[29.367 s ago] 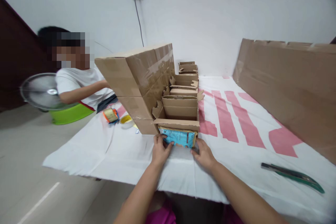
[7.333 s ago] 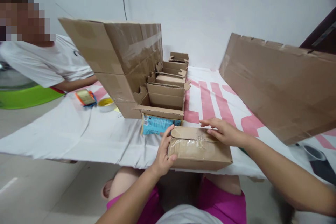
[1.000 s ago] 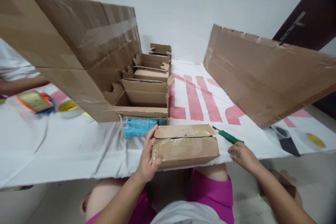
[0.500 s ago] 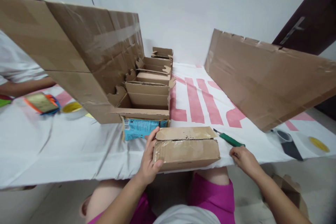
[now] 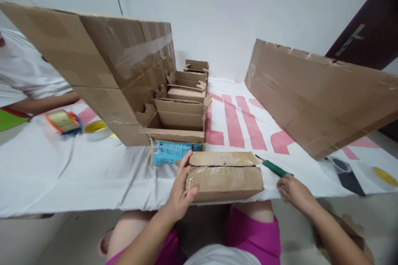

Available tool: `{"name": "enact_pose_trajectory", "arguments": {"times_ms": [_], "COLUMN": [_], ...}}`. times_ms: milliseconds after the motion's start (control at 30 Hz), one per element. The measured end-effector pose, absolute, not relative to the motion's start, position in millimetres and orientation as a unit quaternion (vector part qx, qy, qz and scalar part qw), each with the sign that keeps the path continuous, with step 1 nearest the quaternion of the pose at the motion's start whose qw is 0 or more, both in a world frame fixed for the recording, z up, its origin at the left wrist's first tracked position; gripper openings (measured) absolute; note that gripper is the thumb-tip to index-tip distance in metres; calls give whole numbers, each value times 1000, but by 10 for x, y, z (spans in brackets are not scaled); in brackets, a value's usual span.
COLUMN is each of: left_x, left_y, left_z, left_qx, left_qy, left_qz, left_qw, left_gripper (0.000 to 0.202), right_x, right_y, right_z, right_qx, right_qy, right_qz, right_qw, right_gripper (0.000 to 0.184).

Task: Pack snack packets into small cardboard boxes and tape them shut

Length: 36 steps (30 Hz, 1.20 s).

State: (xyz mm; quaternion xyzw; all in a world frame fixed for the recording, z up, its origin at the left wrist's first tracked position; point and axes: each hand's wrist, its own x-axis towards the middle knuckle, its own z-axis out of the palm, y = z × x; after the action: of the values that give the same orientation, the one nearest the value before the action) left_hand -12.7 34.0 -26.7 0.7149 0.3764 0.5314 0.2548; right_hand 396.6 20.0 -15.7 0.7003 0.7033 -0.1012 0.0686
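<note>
Grip first: left hand (image 5: pixel 180 192) clasps the box (image 5: pixel 225 178) at the counter (image 5: pixel 77 182) edge; if it loosens, the box could tip off. Right hand (image 5: pixel 294 192), unclenched and holding nothing, rests by the knife (image 5: pixel 273 168) handle; a fumble could knock the knife off the edge.

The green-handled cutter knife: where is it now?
In the head view, the green-handled cutter knife lies on the white cloth, right of the small taped cardboard box, close by the right hand.

Table (image 5: pixel 77 182) has a white cloth with red stripes. On it: stacked cartons (image 5: pixel 118 62), open-carton row (image 5: pixel 180 112), blue packet (image 5: pixel 169 152), small taped box (image 5: pixel 225 176) at near edge, green cutter (image 5: pixel 273 168) just beside it, tape dispenser (image 5: pixel 64 121) far left.
</note>
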Motion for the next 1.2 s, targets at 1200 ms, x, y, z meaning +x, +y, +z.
{"name": "enact_pose_trajectory", "arguments": {"times_ms": [1200], "left_x": [-149], "left_y": [-109], "left_z": [-284], "left_qx": [762], "left_qy": [353], "left_qz": [543], "left_qw": [0], "left_gripper": [32], "right_x": [2651], "right_y": [462], "right_z": [1018], "right_qx": [425], "right_qy": [899], "right_qz": [102], "right_qw": [0], "right_gripper": [34]}}
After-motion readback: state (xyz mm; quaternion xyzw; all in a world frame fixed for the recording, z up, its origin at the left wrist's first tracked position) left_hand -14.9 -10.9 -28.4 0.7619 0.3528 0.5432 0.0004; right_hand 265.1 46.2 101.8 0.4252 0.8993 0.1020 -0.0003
